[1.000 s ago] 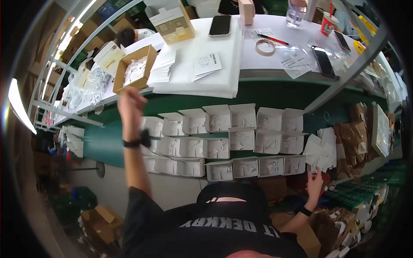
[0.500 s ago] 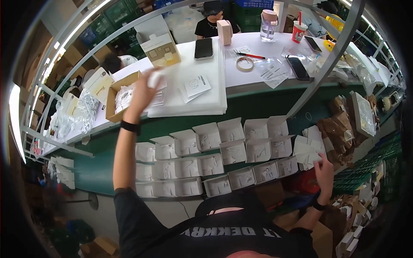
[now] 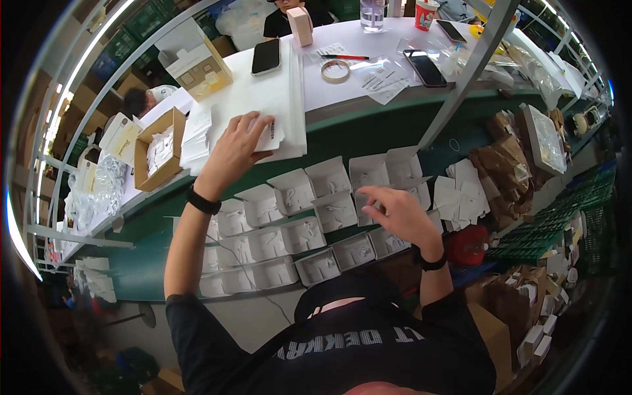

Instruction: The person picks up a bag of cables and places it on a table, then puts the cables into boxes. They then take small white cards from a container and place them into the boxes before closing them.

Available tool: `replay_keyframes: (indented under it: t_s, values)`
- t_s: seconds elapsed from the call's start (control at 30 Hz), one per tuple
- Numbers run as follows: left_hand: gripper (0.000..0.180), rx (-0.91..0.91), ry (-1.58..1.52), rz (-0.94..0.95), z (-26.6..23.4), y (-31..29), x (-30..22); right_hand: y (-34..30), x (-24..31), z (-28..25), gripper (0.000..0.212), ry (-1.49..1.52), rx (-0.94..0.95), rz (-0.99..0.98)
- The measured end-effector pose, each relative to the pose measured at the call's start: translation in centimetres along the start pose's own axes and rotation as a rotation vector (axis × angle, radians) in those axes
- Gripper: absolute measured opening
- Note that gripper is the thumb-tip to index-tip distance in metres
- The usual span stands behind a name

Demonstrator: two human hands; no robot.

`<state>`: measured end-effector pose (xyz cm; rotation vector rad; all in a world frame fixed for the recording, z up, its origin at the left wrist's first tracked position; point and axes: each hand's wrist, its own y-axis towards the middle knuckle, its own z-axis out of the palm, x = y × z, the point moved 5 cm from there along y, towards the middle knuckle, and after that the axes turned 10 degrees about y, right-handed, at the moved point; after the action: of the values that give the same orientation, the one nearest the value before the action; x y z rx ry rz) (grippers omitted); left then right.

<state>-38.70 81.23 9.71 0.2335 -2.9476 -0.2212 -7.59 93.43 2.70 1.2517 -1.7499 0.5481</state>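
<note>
My left hand (image 3: 235, 146) lies over a small stack of white printed leaflets (image 3: 272, 137) on white foam sheets (image 3: 295, 99). Its fingertips touch the paper, thumb and fingers apart; the palm hides part of the stack. Above the rows of open white boxes (image 3: 304, 236), my right hand (image 3: 403, 216) hovers with thumb and forefinger apart and nothing visible in it. Small white items, some looking like cables, lie inside the boxes. The right hand covers some boxes. To the left of my left hand stands a pile of white booklets (image 3: 196, 135).
Left on the bench is a cardboard box (image 3: 158, 150) of white packets. Beyond lie a phone (image 3: 266, 56), a tape roll (image 3: 335, 71) and another phone (image 3: 425, 68). A metal post (image 3: 469, 76) rises at right. White cards (image 3: 462, 194) and brown paper (image 3: 507, 171) lie on the green belt.
My left hand has come down from beside the cardboard box onto the leaflets. My right hand has left the white cards and moved left over the boxes. The view has shifted.
</note>
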Motion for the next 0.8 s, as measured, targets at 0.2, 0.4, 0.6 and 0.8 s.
replay_keyframes:
  t_s: [0.2, 0.4, 0.6, 0.8]
  values:
    - [0.051, 0.002, -0.295, 0.102, -2.1, -2.1, 0.5, -0.3, -0.9, 0.4, 0.032, 0.066, -0.002, -0.064]
    - [0.042, -0.120, -0.788, -0.067, 4.7, -6.0, -5.1, -0.2, -0.6, 0.5, 0.028, 0.695, -0.292, 0.057]
    - [0.043, 0.201, -2.161, -0.519, 11.4, -3.8, -21.3, -1.6, -5.3, 0.7, 0.021, 0.712, -0.309, 0.326]
    - [0.044, 0.232, -2.313, -0.817, 20.3, -6.4, -25.2, -5.9, -15.9, 0.9, 0.018, 0.548, -0.380, 0.529]
